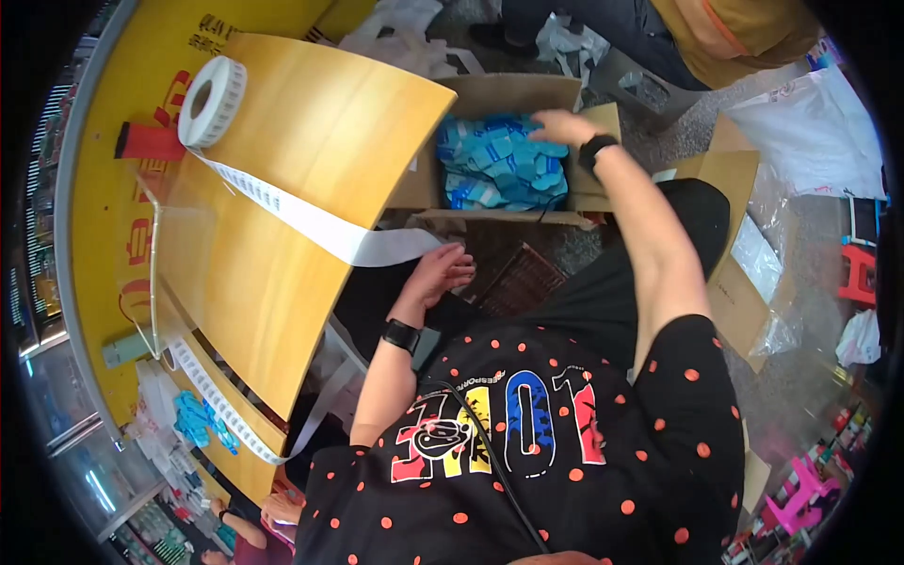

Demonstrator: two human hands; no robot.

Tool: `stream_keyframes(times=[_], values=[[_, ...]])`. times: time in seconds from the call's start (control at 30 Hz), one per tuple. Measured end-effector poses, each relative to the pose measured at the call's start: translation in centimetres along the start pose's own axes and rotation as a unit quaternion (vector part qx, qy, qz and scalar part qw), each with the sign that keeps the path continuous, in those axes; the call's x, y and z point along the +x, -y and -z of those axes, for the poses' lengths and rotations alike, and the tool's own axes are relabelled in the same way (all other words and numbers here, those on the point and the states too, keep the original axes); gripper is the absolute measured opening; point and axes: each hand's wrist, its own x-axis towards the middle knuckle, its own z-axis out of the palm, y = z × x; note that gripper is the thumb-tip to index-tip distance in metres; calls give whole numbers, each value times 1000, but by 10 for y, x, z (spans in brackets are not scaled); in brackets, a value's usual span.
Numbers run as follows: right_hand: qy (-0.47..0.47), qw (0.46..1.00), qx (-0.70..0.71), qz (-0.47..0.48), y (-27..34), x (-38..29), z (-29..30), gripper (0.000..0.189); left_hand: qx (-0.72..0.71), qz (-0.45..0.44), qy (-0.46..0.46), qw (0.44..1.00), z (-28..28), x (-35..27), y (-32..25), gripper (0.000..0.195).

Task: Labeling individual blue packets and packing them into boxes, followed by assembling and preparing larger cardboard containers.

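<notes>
My left hand [441, 274], with a black watch on its wrist, is at the table's near edge with curled fingers on the loose end of a white label strip [318, 233]. The strip runs across the wooden table [282, 304] from a label roll [212, 102] standing on its far part. My right hand [565, 129], with a black wristband, reaches into an open cardboard box [515, 92]. Its fingertips touch a heap of small blue packets [501, 159]; whether they grip one cannot be told.
A clear acrylic panel [157, 275] and a red object [148, 141] stand along the table's far side. A second label strip [219, 402] lies near more blue packets [201, 420]. Another person's legs [586, 28] are beyond the box. Opened cardboard [738, 282] and plastic bags [812, 134] lie at right.
</notes>
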Motion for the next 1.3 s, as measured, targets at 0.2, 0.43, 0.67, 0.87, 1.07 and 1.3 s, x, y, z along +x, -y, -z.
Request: stream_keyframes(times=[0.2,0.43,0.67,0.87,1.07,1.3], values=[[13,965,7,-262,27,28,-112,74,-27,5,-13,1000,5,10,8,45],[71,996,34,-30,86,46,-119,52,-91,7,-63,994,10,27,3,40],[-334,924,129,-132,-2,-49,-19,35,2,-30,15,999,-47,-18,-53,54],[-253,847,101,-456,-81,-98,-26,39,183,-315,-351,863,-35,32,-67,59],[-184,897,195,-352,-45,-103,-50,38,-43,-266,-391,880,-4,64,-81,65],[-168,912,193,-321,-27,-96,-61,43,153,-168,-247,942,50,106,-79,43]])
